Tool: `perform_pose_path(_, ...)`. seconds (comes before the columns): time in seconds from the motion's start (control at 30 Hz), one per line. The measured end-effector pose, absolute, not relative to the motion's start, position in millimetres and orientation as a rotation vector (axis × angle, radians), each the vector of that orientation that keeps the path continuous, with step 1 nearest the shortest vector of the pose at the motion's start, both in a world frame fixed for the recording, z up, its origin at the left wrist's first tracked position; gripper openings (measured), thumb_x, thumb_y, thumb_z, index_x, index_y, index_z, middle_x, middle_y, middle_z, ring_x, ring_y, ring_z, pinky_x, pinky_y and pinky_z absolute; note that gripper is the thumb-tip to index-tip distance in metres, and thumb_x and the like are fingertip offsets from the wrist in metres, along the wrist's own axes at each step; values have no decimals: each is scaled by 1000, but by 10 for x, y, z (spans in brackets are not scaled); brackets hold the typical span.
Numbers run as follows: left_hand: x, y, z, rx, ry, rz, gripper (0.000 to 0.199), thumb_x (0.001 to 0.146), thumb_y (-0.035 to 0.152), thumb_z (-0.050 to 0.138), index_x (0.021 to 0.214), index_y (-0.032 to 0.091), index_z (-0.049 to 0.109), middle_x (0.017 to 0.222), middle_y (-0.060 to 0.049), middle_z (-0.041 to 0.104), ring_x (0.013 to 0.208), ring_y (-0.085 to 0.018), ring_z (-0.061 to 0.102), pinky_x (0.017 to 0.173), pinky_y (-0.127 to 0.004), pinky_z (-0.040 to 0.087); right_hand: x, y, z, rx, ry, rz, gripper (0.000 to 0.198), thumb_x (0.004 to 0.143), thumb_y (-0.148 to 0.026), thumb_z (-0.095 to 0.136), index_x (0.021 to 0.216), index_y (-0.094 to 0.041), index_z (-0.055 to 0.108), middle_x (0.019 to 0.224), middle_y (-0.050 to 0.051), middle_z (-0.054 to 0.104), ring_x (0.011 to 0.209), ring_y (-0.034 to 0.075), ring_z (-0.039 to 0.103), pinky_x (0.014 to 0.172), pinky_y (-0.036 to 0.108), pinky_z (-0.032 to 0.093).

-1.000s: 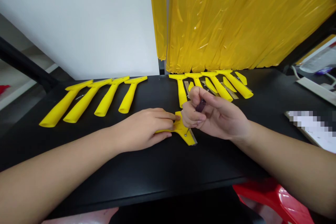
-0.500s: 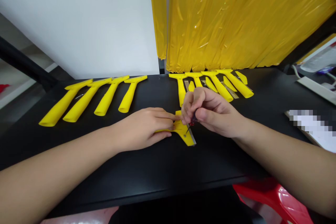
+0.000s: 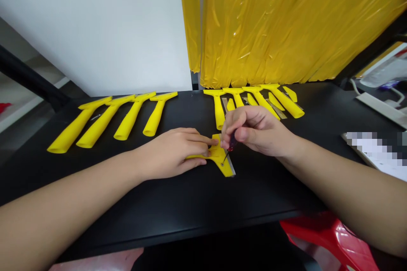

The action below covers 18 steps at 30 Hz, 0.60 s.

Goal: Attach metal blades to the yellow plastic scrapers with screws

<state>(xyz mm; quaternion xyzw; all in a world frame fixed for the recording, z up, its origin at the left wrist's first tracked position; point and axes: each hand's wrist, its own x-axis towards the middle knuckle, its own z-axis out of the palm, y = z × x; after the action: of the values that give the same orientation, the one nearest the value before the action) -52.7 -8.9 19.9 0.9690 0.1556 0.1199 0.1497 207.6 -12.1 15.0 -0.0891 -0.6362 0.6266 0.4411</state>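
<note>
A yellow scraper (image 3: 225, 168) with a metal blade along its wide edge lies on the black table. Its handle is mostly covered by my left hand (image 3: 182, 152), which is closed over it and presses it down. My right hand (image 3: 256, 132) pinches a small screwdriver (image 3: 230, 145) with a dark red handle between thumb and fingers. The screwdriver's thin shaft slants down to a screw (image 3: 222, 164) near the scraper's front corner, and its tip meets or nearly meets the screw head.
Several yellow scrapers (image 3: 122, 122) stand in a row at the back left. More yellow scraper handles (image 3: 219, 112), loose yellow pieces (image 3: 276, 100) and metal blades (image 3: 280, 112) lie at the back right. Behind are a white panel (image 3: 127, 29) and yellow plastic wrap (image 3: 270, 29). A red stool (image 3: 330, 237) is below right.
My right hand has shifted slightly, with its fingers turned a little around the screwdriver, showing more of the handle. My left hand stays on the scraper.
</note>
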Motion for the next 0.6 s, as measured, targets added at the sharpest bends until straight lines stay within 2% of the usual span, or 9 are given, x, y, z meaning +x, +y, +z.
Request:
perform_pose_path(0.07,-522,-91,218,2796,452,334,19,103,24,65,120,25,74,126,-6,78,108,-23,71,97,-35,55,2061,-145,167,-168,-1624,1592,9,100,-26,74,97,-17,75,89,5,75,80,17,74,74,34,60)
perform_pose_path(0.13,-519,-91,234,2793,491,323,15,103,23,65,114,24,75,123,-6,78,104,-22,71,93,-34,56,2027,-199,183,-137,-1670,1682,17,104,-31,68,100,-16,76,86,6,73,79,17,71,72,33,57)
perform_pose_path(0.23,-521,-80,234,2782,533,328,14,104,22,63,109,24,76,124,-6,78,102,-22,70,91,-34,56,1963,-308,194,-150,-1597,1830,35,110,-44,55,100,-16,73,70,0,58,66,15,58,64,30,49)
perform_pose_path(0.3,-526,-69,220,2787,522,327,15,104,22,62,111,23,75,123,-6,77,104,-22,70,93,-34,55,1930,-364,198,-183,-1460,1858,30,108,-48,57,105,-20,66,67,-5,47,61,13,45,63,28,43)
perform_pose_path(0.37,-531,-60,204,2793,512,332,15,104,23,63,112,23,75,122,-7,78,104,-22,70,93,-34,55,1913,-387,206,-211,-1361,1847,22,104,-45,66,104,-25,57,68,-7,45,60,12,40,64,27,40)
perform_pose_path(0.43,-536,-56,191,2792,511,341,14,104,23,63,112,22,75,121,-7,77,104,-22,70,94,-34,55,1911,-374,216,-241,-1317,1838,25,101,-39,72,97,-25,51,77,-5,53,66,12,47,67,27,43)
perform_pose_path(0.53,-541,-56,182,2792,500,356,13,104,22,63,111,21,74,117,-7,78,105,-22,70,95,-34,54,1921,-319,221,-281,-1292,1840,25,102,-41,70,92,-22,57,96,2,61,84,16,60,77,32,51)
perform_pose_path(0.6,-543,-56,179,2795,493,359,13,104,23,63,112,21,73,119,-7,78,106,-22,70,96,-35,54,1926,-290,212,-274,-1302,1851,30,105,-43,64,88,-19,62,91,3,59,84,17,60,82,34,53)
